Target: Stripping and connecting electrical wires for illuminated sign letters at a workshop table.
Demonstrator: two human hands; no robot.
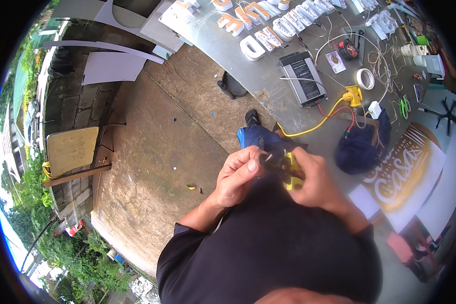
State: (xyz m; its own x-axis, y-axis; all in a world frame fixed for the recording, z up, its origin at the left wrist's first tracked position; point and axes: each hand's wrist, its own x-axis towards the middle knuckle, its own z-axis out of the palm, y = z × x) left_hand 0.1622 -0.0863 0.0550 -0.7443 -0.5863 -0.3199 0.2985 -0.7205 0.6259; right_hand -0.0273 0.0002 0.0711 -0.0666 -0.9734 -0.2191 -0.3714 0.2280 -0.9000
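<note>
In front of my chest, my right hand (311, 177) is wrapped round a hand tool with yellow handles (292, 172). Its dark front part is blurred and points left, so I cannot tell whether it is pliers or scissors. My left hand (240, 175) is closed, thumb against fingers, right at the tool's dark end. Something thin and pale may be in that pinch, but it is too small to name. Both hands are held over my dark shirt, off the table.
On the grey table (261, 96) are white-and-orange letters (256, 48), a power supply (303, 78), a yellow adapter (352, 96), a tape roll (365, 79), a tape measure (347, 49), green-handled scissors (405, 107) and tangled wires. A dark blue cloth (357, 152) and printed sheet (405, 167) lie right. A block wall (81, 109) stands left.
</note>
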